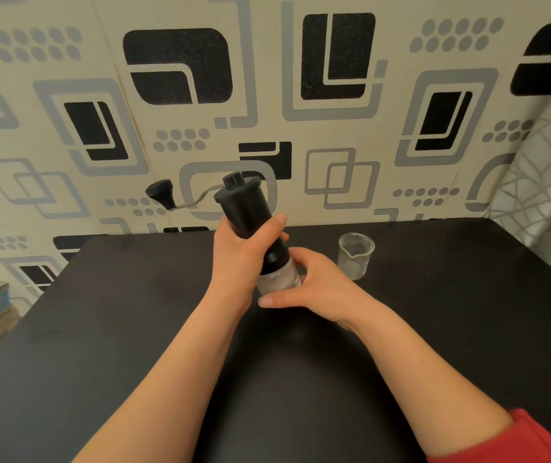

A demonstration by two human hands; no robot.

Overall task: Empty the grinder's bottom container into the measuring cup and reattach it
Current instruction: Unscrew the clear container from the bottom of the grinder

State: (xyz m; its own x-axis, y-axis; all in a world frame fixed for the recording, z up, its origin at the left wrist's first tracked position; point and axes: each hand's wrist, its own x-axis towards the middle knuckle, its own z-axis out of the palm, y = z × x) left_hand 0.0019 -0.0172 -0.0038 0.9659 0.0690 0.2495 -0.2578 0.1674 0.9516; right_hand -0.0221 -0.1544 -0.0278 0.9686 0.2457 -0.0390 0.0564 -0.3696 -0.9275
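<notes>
I am holding the grinder (245,212) tilted above the tabletop (133,312), my left hand (242,259) wrapped around its black body, my right hand (314,282) closing its fingers (272,300) around the clear bottom container (279,279). It looks smooth and light, likely slippery, so I am gripping its sides. The measuring cup (356,255) is standing just beside it.

Nothing readable is showing anywhere: no lettering, brand or number on the black grinder (245,208), and any scale on the clear measuring cup (356,255), standing at about two o'clock from it, is too faint to read.
</notes>
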